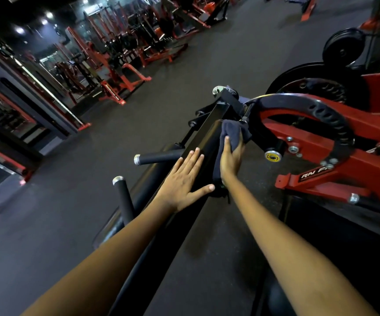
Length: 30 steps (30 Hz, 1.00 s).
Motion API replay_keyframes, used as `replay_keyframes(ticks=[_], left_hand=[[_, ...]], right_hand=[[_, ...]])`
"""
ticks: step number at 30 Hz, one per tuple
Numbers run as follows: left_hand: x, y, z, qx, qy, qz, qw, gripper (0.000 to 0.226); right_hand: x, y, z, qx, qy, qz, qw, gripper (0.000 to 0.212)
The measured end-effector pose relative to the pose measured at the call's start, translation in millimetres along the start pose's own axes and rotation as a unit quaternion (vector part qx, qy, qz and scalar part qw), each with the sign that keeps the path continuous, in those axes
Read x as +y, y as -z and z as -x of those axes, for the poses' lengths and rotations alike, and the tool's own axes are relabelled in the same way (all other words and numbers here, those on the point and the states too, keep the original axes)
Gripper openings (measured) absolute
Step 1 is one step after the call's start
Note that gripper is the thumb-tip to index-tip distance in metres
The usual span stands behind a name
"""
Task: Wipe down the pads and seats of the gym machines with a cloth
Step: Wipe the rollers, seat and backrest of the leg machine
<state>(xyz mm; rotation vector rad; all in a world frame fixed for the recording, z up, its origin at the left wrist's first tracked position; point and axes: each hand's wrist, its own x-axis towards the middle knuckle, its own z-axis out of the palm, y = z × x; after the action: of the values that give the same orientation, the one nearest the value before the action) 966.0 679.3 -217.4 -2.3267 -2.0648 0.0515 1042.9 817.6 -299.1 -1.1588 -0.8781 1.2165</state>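
The long black pad (207, 142) of the machine runs from the frame's 6 o'clock up toward 1 o'clock, its narrow top face toward the camera and one broad side face turned toward 3 o'clock.

**Left hand.** The left hand (182, 179) lies flat on the top face, fingers straight and spread, thumb extended toward 3 o'clock. It grasps nothing. Judged purpose: it braces the pad and steadies the person's reach while the other hand works.

**Right hand.** The right hand (231, 157) presses a dark blue cloth (232, 133) against the pad's side face, at 3 o'clock of the left hand. The palm and straight fingers lie flat over the cloth and pin it to the surface. No finger shows curled round it, though the thumb is hidden. The cloth is bunched beyond the fingertips at 12 o'clock and hangs past the wrist at 6 o'clock. A flat palm spreads pressure over a wide strip, which suits a wiping stroke along the pad.

**Surroundings.**
- Two black handle grips (159, 156) with metal end caps project from the pad's far side at 9 o'clock.
- The red machine frame (334, 156) and its curved black adjustment arc (321, 110) stand at 3 o'clock, near the cloth but apart from it.

**Task state.** Judged as mid-wipe on this side face; the seat is not identifiable here.
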Motion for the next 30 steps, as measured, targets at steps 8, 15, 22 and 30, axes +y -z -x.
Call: replay_keyframes(ticks=[8,15,22,30], left_hand=[[1,2,0,-0.011,0.0,-0.007,1.0,0.108],[-2,-1,0,0.012,0.0,-0.006,1.0,0.109],[-1,-2,-2,0.017,0.018,-0.013,1.0,0.097],[41,-8,24,0.07,0.071,-0.023,0.995,0.099]], right_hand=[[15,2,-5,0.015,-0.064,-0.045,0.997,0.055],[20,8,27,-0.058,0.093,-0.005,0.994,0.07],[3,-1,10,-0.004,-0.052,0.055,0.997,0.056],[9,55,78,-0.158,-0.132,-0.019,0.978,0.057]])
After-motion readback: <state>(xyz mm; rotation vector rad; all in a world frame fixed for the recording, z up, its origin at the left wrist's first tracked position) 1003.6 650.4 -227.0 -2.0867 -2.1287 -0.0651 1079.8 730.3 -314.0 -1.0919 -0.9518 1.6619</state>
